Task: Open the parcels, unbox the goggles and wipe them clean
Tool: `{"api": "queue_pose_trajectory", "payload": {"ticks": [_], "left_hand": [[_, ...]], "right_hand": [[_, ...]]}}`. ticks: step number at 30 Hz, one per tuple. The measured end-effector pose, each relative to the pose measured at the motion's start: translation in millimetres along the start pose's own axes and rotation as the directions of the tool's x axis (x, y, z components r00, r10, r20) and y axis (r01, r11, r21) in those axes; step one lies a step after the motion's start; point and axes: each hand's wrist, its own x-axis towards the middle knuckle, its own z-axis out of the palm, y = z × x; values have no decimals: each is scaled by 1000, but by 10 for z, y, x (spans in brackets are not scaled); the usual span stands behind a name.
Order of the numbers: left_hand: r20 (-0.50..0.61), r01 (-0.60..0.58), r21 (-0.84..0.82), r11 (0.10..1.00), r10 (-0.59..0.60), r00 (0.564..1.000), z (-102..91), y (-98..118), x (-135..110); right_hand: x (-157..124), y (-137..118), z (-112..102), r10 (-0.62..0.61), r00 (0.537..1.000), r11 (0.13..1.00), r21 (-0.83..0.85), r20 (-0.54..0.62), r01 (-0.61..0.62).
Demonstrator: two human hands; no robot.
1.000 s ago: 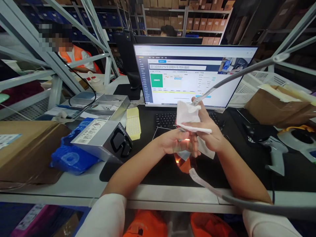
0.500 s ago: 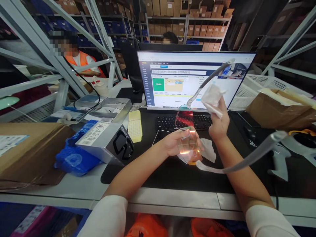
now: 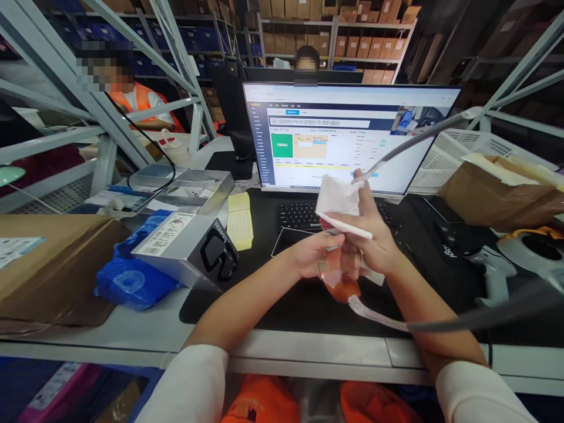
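Over the black desk mat [image 3: 291,305] my two hands meet around a pair of glasses with an orange-tinted lens [image 3: 341,282] and long pale grey arms [image 3: 423,136]. My left hand [image 3: 311,254] grips the lens from the left side. My right hand [image 3: 372,241] is closed on a folded white cloth [image 3: 337,197] and presses against the lens from the right. One arm of the glasses points up past the monitor, the other sweeps low to the right.
A monitor [image 3: 348,135] and keyboard [image 3: 304,216] stand behind my hands. Left lie a silver glasses box [image 3: 185,244], a blue bag [image 3: 127,282], yellow labels [image 3: 240,220] and cardboard [image 3: 39,264]. A barcode scanner [image 3: 489,264] sits right. Other people sit behind the racks.
My right hand, raised with the cloth half a second ago, has come back down onto the lens. The glasses have turned, and their arms swung with them.
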Motion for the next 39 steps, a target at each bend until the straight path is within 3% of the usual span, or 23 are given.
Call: {"api": "queue_pose_trajectory", "payload": {"ticks": [5,11,14,18,22,27,30,34,36,39], "left_hand": [[2,-41,32,999,41,999,18,3,0],[-73,-133,7,991,134,988,-2,37,10],[-79,-150,8,989,151,985,-23,61,-2],[-54,-153,30,988,154,987,-31,111,-21],[-53,-150,63,987,154,987,-46,130,-18],[-81,-136,94,986,144,986,-67,106,-10],[-107,-155,84,984,163,981,-54,118,-19],[-137,-259,91,962,270,953,-26,226,-61],[-203,-346,123,930,365,908,-23,310,-95],[-258,-451,169,877,481,838,-19,401,-136]], "right_hand": [[80,275,11,-108,994,993,-33,34,109],[87,607,-98,-187,975,962,-223,-120,157],[92,626,-144,-83,958,981,-192,-275,29],[79,485,-133,158,898,987,57,-411,-148],[7,229,-67,244,876,964,205,-416,-171],[-31,-25,-54,366,874,927,206,-321,-312],[15,-5,-79,419,861,902,238,-290,-359],[78,237,-125,517,794,843,353,-320,-406],[101,372,-162,520,775,850,306,-358,-429],[127,474,-194,402,802,890,-17,-441,-456]]}}
